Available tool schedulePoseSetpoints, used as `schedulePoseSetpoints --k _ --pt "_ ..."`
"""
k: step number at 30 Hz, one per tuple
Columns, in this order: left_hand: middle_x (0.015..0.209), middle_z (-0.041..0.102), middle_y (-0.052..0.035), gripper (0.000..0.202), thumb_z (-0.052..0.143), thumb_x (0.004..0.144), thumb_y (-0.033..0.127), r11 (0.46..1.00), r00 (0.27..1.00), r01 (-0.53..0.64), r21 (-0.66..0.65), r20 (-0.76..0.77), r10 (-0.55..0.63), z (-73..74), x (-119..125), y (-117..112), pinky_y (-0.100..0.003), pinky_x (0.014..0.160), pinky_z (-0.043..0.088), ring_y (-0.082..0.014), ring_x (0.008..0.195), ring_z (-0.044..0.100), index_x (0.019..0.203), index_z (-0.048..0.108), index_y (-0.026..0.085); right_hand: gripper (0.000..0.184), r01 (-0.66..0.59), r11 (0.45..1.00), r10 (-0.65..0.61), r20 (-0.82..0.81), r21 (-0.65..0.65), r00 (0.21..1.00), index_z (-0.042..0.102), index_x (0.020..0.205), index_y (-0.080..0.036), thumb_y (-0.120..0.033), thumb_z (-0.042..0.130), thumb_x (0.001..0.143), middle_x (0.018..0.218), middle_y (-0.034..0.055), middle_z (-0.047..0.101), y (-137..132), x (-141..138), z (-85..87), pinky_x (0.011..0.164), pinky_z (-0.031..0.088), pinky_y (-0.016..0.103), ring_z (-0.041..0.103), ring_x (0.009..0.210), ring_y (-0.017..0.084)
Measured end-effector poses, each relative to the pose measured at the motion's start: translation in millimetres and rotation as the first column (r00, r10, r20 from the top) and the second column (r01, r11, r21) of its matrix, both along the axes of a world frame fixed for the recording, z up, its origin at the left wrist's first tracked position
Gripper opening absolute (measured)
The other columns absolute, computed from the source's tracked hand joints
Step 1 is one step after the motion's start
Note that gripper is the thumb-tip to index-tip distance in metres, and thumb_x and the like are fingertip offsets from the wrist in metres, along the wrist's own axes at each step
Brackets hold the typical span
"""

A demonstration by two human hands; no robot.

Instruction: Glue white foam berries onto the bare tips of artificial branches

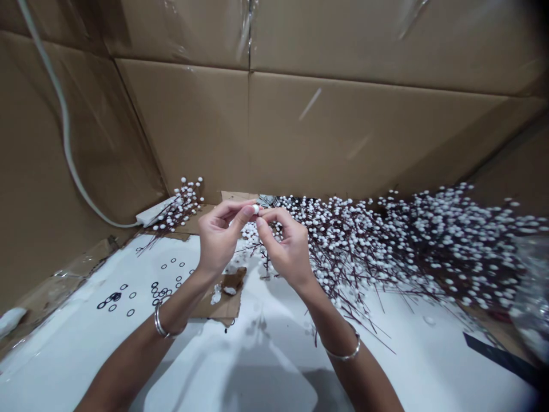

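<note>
Forearms enter from the lower edge, a metal bangle on each wrist. Left hand and right hand are raised above a white desk, meeting at centre. Left grip is narrow: thumb and forefinger pinch a small white bead. Right grip is equally narrow, its fingertips closed up just below the bead; whether they bear on it cannot be confirmed from this view. Bead lies directly at the left hand's fingertips, between the two hands and marginally nearer the left. Any long axis is too small to determine. Beneath the hands lies a torn cardboard scrap carrying white fragments. Black rubber rings are scattered across the desk to the left. A dense mass of white-berried stems spreads to the right and behind the hands. A smaller spray lies to the left, beside a white cable running to a white plug block. Cardboard walls enclose the rear. Plastic sheeting shows at far right.
</note>
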State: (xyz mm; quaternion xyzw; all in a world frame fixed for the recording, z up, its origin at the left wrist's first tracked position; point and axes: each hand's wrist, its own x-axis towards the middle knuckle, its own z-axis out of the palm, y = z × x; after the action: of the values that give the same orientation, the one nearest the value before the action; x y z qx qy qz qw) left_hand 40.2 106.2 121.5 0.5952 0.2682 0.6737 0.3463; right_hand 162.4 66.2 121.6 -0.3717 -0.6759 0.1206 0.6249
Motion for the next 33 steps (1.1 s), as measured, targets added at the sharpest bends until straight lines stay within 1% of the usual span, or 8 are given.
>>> schedulePoseSetpoints --k 13,17,20,23,25,27,31,33 --pt "0.09 0.075 -0.0049 0.016 0.073 0.082 0.034 1.0 0.999 0.014 0.021 -0.035 -0.014 0.1 0 1 -0.027 0.077 0.057 -0.0158 0.084 0.07 0.089 0.074 0.019 0.01 -0.021 0.999 0.022 0.004 -0.049 1.0 0.058 0.08 -0.022 -0.022 0.055 0.09 0.091 0.0025 0.068 4 2 1.1 0.089 0.05 0.037 0.064 0.094 0.017" --pt "0.101 0.073 -0.0072 0.035 0.064 0.088 0.042 0.987 0.983 0.158 -0.028 -0.09 -0.16 4.2 -9 8 -0.03 0.083 0.056 -0.0187 0.094 0.069 0.117 0.065 0.022 0.01 -0.054 0.991 0.048 -0.057 -0.12 0.997 0.063 0.085 -0.022 -0.026 0.056 0.091 0.096 0.0029 0.07 3 6 5.5 0.094 0.048 0.038 0.064 0.1 0.018" --pt "0.118 0.068 -0.0112 0.056 0.059 0.089 0.049 0.926 0.908 0.359 -0.114 -0.186 -0.375 3.8 -16 14 -0.034 0.087 0.054 -0.0233 0.107 0.066 0.138 0.047 0.026 0.01 -0.019 0.993 0.0 -0.16 -0.117 0.987 0.066 0.087 -0.024 -0.028 0.058 0.09 0.107 0.0028 0.07 1 11 11.5 0.1 0.046 0.042 0.062 0.108 0.019" --pt "0.128 0.062 -0.0123 0.057 0.072 0.08 0.044 0.861 0.744 0.458 -0.219 -0.435 -0.507 1.3 -16 14 -0.035 0.088 0.053 -0.0265 0.114 0.061 0.131 0.054 0.025 0.011 -0.007 0.992 -0.023 -0.236 -0.123 0.971 0.066 0.087 -0.024 -0.03 0.058 0.09 0.11 0.0021 0.07 -3 17 17.5 0.101 0.047 0.043 0.062 0.11 0.019" --pt "0.121 0.065 -0.0103 0.043 0.073 0.079 0.04 0.853 0.647 0.456 -0.254 -0.563 -0.514 0.5 -11 9 -0.034 0.085 0.053 -0.0247 0.105 0.063 0.117 0.062 0.022 0.013 -0.021 0.988 -0.02 -0.258 -0.154 0.966 0.065 0.089 -0.024 -0.033 0.055 0.091 0.11 0.0019 0.071 -5 19 20.1 0.099 0.048 0.042 0.063 0.109 0.019" --pt "0.102 0.07 -0.0076 0.025 0.064 0.086 0.039 0.856 0.609 0.447 -0.26 -0.612 -0.504 1.8 -7 3 -0.032 0.077 0.052 -0.0212 0.091 0.065 0.103 0.066 0.019 0.015 -0.042 0.982 -0.008 -0.264 -0.183 0.965 0.064 0.092 -0.024 -0.036 0.054 0.092 0.111 0.0023 0.071 -6 21 21.3 0.1 0.048 0.042 0.063 0.11 0.019" --pt "0.09 0.072 -0.0054 0.026 0.058 0.089 0.038 0.912 0.664 0.325 -0.249 -0.627 -0.408 10.5 -31 17 -0.03 0.066 0.051 -0.0181 0.073 0.066 0.105 0.065 0.018 0.034 -0.057 0.965 -0.014 -0.269 -0.254 0.963 0.054 0.117 -0.025 -0.04 0.059 0.088 0.128 0.0062 0.062 -1 31 21.2 0.108 0.041 0.043 0.054 0.125 0.022" --pt "0.093 0.072 -0.0037 0.031 0.06 0.088 0.039 0.979 0.704 0.092 -0.181 -0.684 -0.192 16.0 -64 44 -0.028 0.064 0.049 -0.0162 0.069 0.065 0.112 0.063 0.019 0.047 -0.055 0.954 -0.031 -0.28 -0.295 0.959 0.047 0.127 -0.026 -0.041 0.062 0.085 0.134 0.0084 0.058 1 40 21.5 0.109 0.041 0.043 0.05 0.13 0.023"
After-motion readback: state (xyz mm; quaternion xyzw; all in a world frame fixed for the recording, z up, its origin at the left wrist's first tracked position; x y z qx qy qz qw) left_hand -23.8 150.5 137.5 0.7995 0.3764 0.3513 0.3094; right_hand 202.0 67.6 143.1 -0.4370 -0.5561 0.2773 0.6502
